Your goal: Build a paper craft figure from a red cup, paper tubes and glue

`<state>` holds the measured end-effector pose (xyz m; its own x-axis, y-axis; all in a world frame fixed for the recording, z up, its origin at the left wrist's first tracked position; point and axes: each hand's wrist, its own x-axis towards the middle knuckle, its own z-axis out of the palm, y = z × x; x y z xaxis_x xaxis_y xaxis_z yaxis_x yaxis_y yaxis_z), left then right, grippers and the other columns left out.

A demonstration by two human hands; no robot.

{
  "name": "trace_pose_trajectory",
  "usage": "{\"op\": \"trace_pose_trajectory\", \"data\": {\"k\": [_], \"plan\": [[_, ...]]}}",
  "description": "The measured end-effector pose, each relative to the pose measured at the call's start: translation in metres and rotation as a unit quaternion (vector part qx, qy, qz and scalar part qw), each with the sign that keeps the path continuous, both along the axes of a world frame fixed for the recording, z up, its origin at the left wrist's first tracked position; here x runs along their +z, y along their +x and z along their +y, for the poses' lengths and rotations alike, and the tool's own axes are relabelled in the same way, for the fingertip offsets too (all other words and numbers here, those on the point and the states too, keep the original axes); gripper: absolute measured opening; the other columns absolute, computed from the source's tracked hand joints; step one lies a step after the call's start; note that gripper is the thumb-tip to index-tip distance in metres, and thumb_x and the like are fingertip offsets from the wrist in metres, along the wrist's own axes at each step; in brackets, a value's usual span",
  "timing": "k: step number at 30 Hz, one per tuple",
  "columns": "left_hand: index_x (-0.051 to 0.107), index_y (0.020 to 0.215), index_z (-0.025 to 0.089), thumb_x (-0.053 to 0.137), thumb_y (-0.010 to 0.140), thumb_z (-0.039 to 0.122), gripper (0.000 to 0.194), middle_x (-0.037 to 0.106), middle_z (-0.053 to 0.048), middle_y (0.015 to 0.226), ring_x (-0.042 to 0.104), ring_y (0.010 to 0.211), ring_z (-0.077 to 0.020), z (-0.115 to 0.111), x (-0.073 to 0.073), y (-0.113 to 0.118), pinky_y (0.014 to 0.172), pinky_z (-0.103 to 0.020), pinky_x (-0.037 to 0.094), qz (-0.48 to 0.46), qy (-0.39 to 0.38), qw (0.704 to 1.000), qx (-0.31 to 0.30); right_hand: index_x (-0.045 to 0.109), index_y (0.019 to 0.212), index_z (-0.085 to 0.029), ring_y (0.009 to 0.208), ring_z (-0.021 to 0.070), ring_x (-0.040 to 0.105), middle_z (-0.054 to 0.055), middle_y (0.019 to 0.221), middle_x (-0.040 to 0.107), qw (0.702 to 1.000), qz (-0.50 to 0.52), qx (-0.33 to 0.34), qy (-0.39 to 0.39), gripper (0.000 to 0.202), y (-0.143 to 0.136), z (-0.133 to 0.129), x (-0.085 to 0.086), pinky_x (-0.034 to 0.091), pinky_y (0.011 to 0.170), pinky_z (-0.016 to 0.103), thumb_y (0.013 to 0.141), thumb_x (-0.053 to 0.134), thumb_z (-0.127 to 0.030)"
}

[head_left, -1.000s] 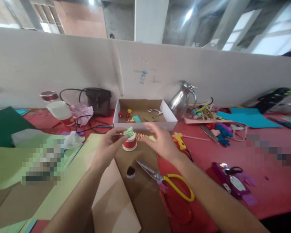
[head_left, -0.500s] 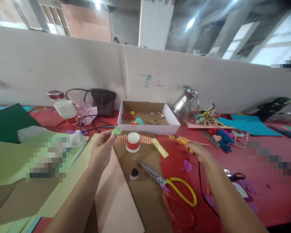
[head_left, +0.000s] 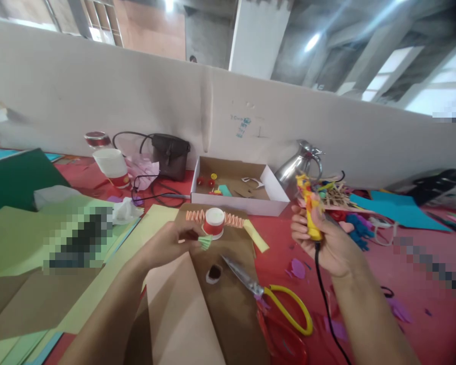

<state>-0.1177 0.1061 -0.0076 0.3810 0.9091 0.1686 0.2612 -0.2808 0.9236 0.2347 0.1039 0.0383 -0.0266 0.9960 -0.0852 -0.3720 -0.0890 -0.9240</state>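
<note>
Green pleats in one hand, glue gun in the other.
So the left hand [head_left: 165, 246] has the green pleated paper [head_left: 205, 243] pinched at its fingertips, red-and-white cup [head_left: 214, 222] just beyond that grip; the right hand [head_left: 332, 246] is wrapped round the yellow glue gun [head_left: 313, 219], cord [head_left: 320, 284] trailing below.

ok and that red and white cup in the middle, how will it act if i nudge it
The cup looks like thin paper, so it is probably light and would slide or tip easily. It rests on its wider rim, which may steady it a little. The pleated strips at its sides look springy and would likely flex.
</note>
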Motion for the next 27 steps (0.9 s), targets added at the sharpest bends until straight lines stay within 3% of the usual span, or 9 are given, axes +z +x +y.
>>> {"op": "trace_pose_trajectory", "data": {"k": [3,5,8,12,14,19,23,27], "plan": [[0.076,0.093,0.025,0.065,0.074,0.015,0.024,0.075,-0.004,0.091,0.069,0.077,-0.0203,-0.002,-0.002,0.005,0.073,-0.029,0.054,0.084,0.057,0.995,0.005,0.069,0.100,-0.026,0.073,0.0132,0.062,0.003,0.093,0.065,0.999,-0.042,-0.012,0.017,0.033,-0.007,0.001,0.005,0.051,0.055,0.023,0.080,0.073,-0.052],[0.076,0.094,0.026,0.062,0.075,0.015,0.026,0.075,-0.004,0.092,0.069,0.078,-0.0201,-0.003,-0.003,0.006,0.073,-0.028,0.054,0.118,0.071,0.990,0.015,0.068,0.104,-0.027,0.082,0.0156,0.065,0.004,0.104,0.069,0.996,-0.079,-0.014,0.034,0.035,-0.016,0.003,0.009,0.052,0.061,0.024,0.077,0.077,-0.048],[0.074,0.105,0.028,0.060,0.078,0.017,0.032,0.075,-0.003,0.095,0.069,0.079,-0.0197,-0.004,-0.002,0.005,0.073,-0.027,0.054,0.147,0.093,0.984,0.031,0.066,0.106,-0.026,0.075,0.0135,0.064,0.004,0.105,0.071,0.989,-0.126,0.022,0.070,0.039,-0.032,0.010,0.015,0.049,0.061,0.024,0.073,0.082,-0.038],[0.066,0.127,0.030,0.059,0.078,0.015,0.051,0.076,-0.002,0.091,0.068,0.073,-0.0193,-0.005,-0.004,0.006,0.070,-0.027,0.053,0.152,0.116,0.980,0.045,0.064,0.106,-0.022,0.062,0.0110,0.056,0.005,0.099,0.073,0.966,-0.221,0.073,0.109,0.045,-0.052,0.026,0.016,0.048,0.060,0.027,0.068,0.084,-0.037],[0.066,0.127,0.030,0.058,0.078,0.013,0.053,0.076,-0.003,0.093,0.069,0.078,-0.0211,-0.005,-0.007,0.009,0.073,-0.027,0.052,0.165,0.128,0.976,0.055,0.064,0.103,-0.020,0.060,0.0107,0.054,0.005,0.093,0.073,0.957,-0.250,0.100,0.104,0.045,-0.058,0.033,0.016,0.046,0.058,0.027,0.067,0.084,-0.040],[0.068,0.123,0.033,0.058,0.077,0.010,0.052,0.072,-0.006,0.111,0.068,0.102,-0.0278,-0.004,-0.012,0.018,0.086,-0.033,0.050,0.192,0.156,0.967,0.059,0.065,0.095,-0.018,0.050,0.0085,0.047,0.000,0.074,0.067,0.945,-0.283,0.137,0.088,0.039,-0.064,0.037,0.017,0.040,0.053,0.026,0.083,0.065,-0.056],[0.070,0.120,0.032,0.059,0.077,0.010,0.049,0.071,-0.007,0.112,0.066,0.105,-0.0296,-0.005,-0.015,0.021,0.090,-0.036,0.049,0.189,0.148,0.969,0.060,0.065,0.089,-0.018,0.054,0.0120,0.050,-0.003,0.058,0.057,0.911,-0.357,0.183,0.099,0.030,-0.070,0.037,0.014,0.043,0.057,0.027,0.085,0.065,-0.048],[0.070,0.120,0.031,0.061,0.075,0.008,0.051,0.071,-0.008,0.109,0.066,0.103,-0.0297,-0.005,-0.020,0.025,0.087,-0.035,0.049,0.150,0.148,0.976,0.055,0.065,0.090,-0.020,0.050,0.0130,0.047,-0.005,0.053,0.048,0.878,-0.421,0.182,0.136,0.026,-0.075,0.039,0.008,0.043,0.053,0.028,0.091,0.056,-0.044]]}}
